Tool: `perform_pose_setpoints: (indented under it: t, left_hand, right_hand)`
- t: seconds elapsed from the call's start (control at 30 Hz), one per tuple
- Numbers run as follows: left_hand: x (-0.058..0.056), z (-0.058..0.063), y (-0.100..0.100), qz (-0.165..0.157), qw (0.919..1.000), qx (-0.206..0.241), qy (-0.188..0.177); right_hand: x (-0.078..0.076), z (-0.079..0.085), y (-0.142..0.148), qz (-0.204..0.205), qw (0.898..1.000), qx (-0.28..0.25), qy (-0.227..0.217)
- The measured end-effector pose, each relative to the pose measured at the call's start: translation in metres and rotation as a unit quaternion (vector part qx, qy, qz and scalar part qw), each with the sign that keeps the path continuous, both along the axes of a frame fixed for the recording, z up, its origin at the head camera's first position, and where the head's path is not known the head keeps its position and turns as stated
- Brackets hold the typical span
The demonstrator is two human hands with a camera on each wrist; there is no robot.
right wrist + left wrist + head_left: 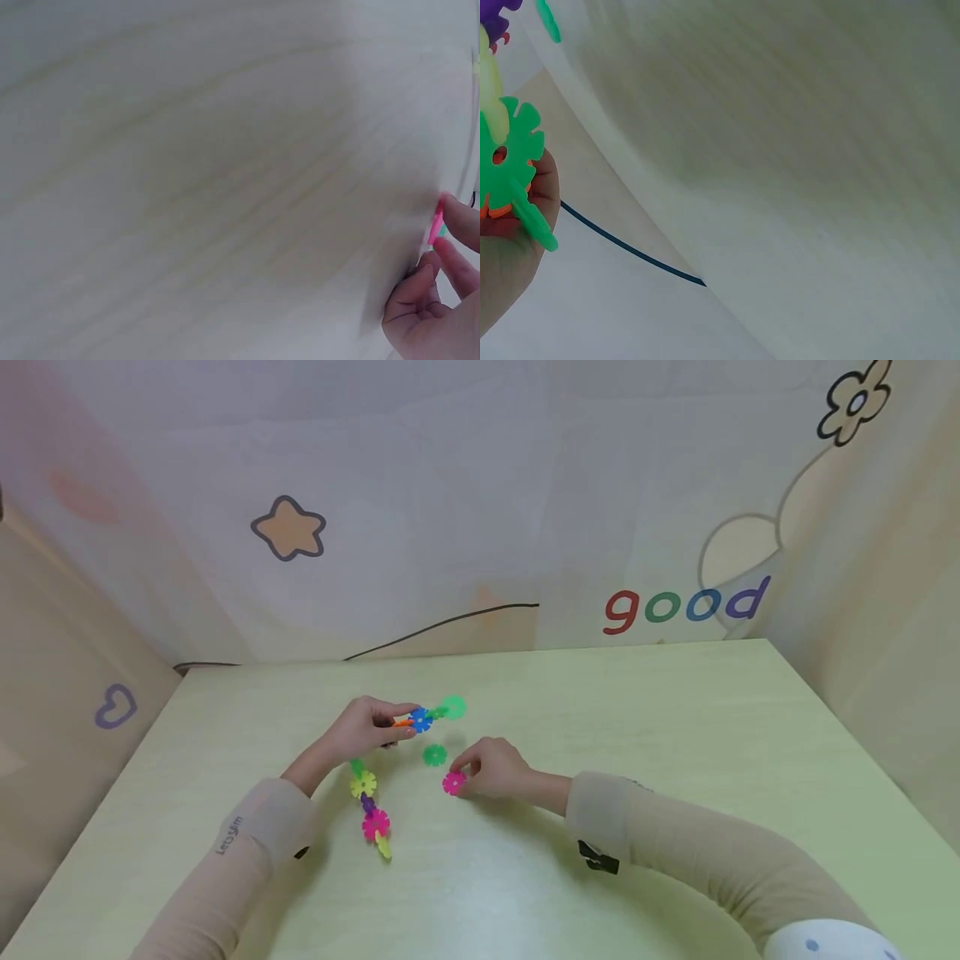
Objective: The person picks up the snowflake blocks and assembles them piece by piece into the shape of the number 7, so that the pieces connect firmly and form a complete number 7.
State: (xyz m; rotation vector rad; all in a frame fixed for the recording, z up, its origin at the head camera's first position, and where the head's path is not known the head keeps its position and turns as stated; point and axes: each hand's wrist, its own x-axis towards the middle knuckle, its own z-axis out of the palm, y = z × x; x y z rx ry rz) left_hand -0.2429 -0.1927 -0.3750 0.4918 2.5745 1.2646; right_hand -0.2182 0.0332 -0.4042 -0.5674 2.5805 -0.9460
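Note:
My left hand [363, 727] grips a chain of interlocked plastic snowflake discs at its middle. Beyond the fingertips run an orange disc, a blue disc [420, 720] and two green ones, the end one a light green disc [453, 707]. Below the hand hangs the other stretch: green, a yellow disc [363, 784], purple, a pink disc [376, 825] and yellow at the end. The left wrist view shows a green disc [529, 139] of the chain close up. Thumb and fingers of my right hand [495, 768] pinch a single pink snowflake disc [453, 783], low over the table.
One loose green snowflake disc [435, 755] lies on the pale wooden table [637, 735] between the hands. A printed curtain [450, 510] stands behind the table's far edge and along both sides.

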Motion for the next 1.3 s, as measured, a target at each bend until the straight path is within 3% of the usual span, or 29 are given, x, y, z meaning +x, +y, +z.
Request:
perform_pose_setpoints:
  t: [0.23,0.53,0.8,1.07,1.3]
  left_hand:
    - [0.002,-0.002,0.003,-0.001,1.0,0.001,-0.001]
    - [0.008,-0.002,0.005,-0.014,0.9998,0.005,-0.01]
    - [0.018,-0.002,0.009,-0.041,0.9989,0.018,-0.014]
    - [0.025,-0.005,0.015,-0.071,0.9971,0.022,-0.012]
    - [0.032,-0.005,0.019,-0.093,0.9951,0.03,-0.013]
  right_hand:
    - [0.004,0.002,0.003,-0.004,1.0,0.002,0.024]
    - [0.003,0.005,0.021,-0.046,0.993,-0.048,-0.101]
    - [0.008,0.014,0.044,-0.034,0.976,-0.135,-0.166]
    - [0.011,0.019,0.062,-0.024,0.973,-0.171,-0.151]
    - [0.016,0.028,0.073,-0.049,0.974,-0.178,-0.131]
